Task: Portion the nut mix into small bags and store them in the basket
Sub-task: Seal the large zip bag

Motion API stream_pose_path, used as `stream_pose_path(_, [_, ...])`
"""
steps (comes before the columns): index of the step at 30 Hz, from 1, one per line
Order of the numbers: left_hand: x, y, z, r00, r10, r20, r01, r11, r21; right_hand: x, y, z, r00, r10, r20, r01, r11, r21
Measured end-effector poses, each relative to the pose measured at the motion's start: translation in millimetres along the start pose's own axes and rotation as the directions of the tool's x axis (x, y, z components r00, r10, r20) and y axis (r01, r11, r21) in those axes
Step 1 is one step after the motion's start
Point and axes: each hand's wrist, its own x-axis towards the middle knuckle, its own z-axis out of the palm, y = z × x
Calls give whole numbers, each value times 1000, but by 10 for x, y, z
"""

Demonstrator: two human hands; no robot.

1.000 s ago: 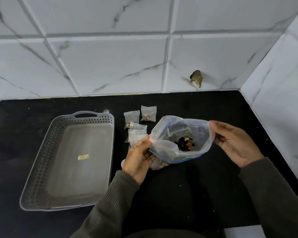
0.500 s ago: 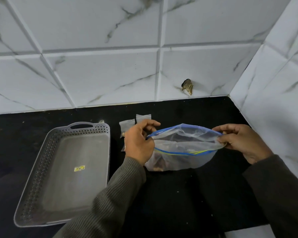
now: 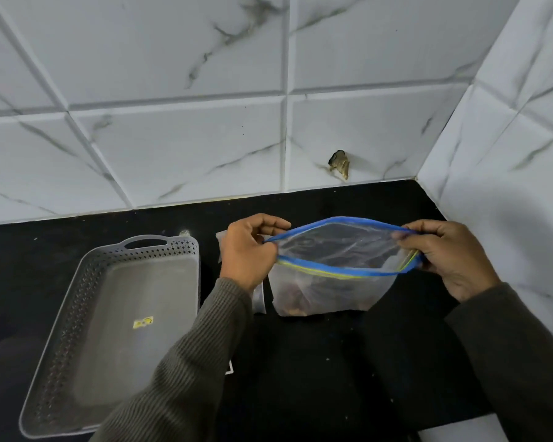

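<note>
Over the black bench [image 3: 316,362], the left hand [image 3: 246,253] and right hand [image 3: 447,253] each pinch, grip tight, one end of the nut mix bag's [image 3: 326,291] blue-yellow rim, its mouth spread open. The grey basket [image 3: 77,301] lies left, its right edge beside the left sleeve [image 3: 205,346]. Its yellow sticker [image 3: 143,322] is unreadable.

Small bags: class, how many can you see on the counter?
2. One small bag peeks out just left of the left hand; a second small bag shows between that sleeve and the large zip bag. More may hide behind them.
</note>
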Motion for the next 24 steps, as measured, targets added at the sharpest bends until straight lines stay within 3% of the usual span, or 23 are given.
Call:
stream_pose_path(3, [1, -29, -32, 997, -57, 48, 61, 994, -89, -22, -34, -58, 946, 141, 292, -204, 958, 200])
stream_pose_path(5, [-4, -26, -42, 997, -62, 39, 66, 992, -107, -27, -49, -110, 897, 195, 398, -322, 904, 282])
stream_pose_path(9, [34, -36, -90, 995, -89, 49, 94, 990, -108, 3, -37, -202, 877, 266, 399, -421, 827, 373])
stream_pose_path(11, [50, -43, -127, 996, -77, 46, 80, 994, -76, 37, -27, -253, 885, 290, 363, -419, 836, 354])
stream_pose_path(13, [37, -7, -133, 1000, -19, 21, 18, 1000, 22, 49, -38, -283, 905, 285, 315, -363, 905, 224])
stream_pose_path(15, [2, 38, -91, 997, 74, -14, -71, 982, 174, 43, -37, -277, 957, 198, 212, -200, 980, -11])
stream_pose_path(17, [-38, 89, -18, 988, 145, -50, -125, 950, 285, 1, -42, -249, 999, -40, 31, 46, 971, -234])
stream_pose_path(19, [-38, 104, 28, 980, 184, -74, -148, 925, 351, -52, -60, -210, 959, -275, -71, 220, 878, -426])
stream_pose_path(21, [-8, 93, 17, 984, 160, -76, -117, 909, 400, -71, -31, -196, 924, -368, -101, 281, 835, -474])
stream_pose_path(24, [35, 47, -68, 998, 65, -25, -44, 868, 494, -57, 18, -190, 919, -372, -130, 286, 856, -431])
